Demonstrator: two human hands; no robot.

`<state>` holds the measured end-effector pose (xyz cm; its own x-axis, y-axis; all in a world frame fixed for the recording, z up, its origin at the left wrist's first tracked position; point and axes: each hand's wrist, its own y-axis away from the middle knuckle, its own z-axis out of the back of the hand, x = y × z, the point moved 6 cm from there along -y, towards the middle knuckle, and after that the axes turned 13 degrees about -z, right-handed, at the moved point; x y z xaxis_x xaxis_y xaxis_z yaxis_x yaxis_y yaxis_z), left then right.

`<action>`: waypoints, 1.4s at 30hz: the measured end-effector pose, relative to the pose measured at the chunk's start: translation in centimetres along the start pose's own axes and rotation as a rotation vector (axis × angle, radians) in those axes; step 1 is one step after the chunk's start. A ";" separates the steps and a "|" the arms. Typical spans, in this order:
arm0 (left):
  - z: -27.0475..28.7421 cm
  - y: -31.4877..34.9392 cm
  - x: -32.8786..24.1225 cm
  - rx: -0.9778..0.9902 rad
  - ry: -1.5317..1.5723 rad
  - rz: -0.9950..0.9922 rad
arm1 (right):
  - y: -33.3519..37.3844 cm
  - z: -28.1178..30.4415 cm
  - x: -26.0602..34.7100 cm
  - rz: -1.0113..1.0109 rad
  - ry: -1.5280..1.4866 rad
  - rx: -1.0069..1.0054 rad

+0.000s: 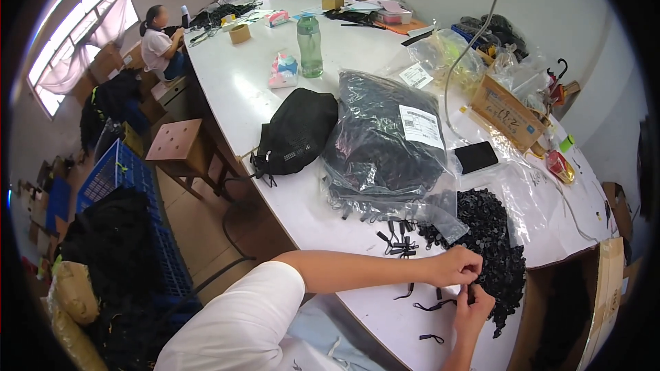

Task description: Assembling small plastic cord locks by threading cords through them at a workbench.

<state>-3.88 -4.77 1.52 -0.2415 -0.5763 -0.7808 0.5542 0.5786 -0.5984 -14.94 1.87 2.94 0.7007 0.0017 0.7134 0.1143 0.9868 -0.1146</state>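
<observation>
Near the table's front edge, my left hand (457,266) and my right hand (474,307) meet with fingertips pinched close together. A small black cord pull (471,291) shows at my right fingertips; what the left fingers pinch is mostly hidden by them. Beside the right hand a black cord loop (433,306) trails on the white tabletop. A heap of small black plastic pieces (489,247) spreads just beyond and right of both hands. Several cord pulls with black ends (399,239) lie beyond my left forearm, and one more looped pull (432,338) rests nearer me.
A clear bag packed with black goods (385,141) stands beyond the heap, beside a black pouch (299,130) and a phone (476,157). A green bottle (310,48) stands farther back. An open carton (605,302) adjoins the table at right. Another person (161,45) sits far left.
</observation>
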 end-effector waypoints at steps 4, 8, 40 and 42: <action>-1.4 0.2 0.1 0.020 0.265 0.057 | 0.0 0.1 -0.5 -0.039 -0.098 0.008; -1.7 0.1 0.2 -0.017 0.468 0.095 | 0.0 0.2 -0.8 -0.040 -0.157 -0.015; 2.0 -0.1 -1.1 0.115 -0.204 -0.239 | 0.6 0.7 -0.9 0.198 -0.116 -0.033; 2.0 0.1 -1.9 0.091 -0.251 -0.312 | 0.1 -0.4 -3.0 -0.206 -0.407 0.225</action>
<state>-1.80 -4.79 3.28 -0.2132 -0.8457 -0.4892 0.5558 0.3068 -0.7726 -16.75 1.93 0.52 0.3433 -0.1783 0.9222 0.0359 0.9836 0.1768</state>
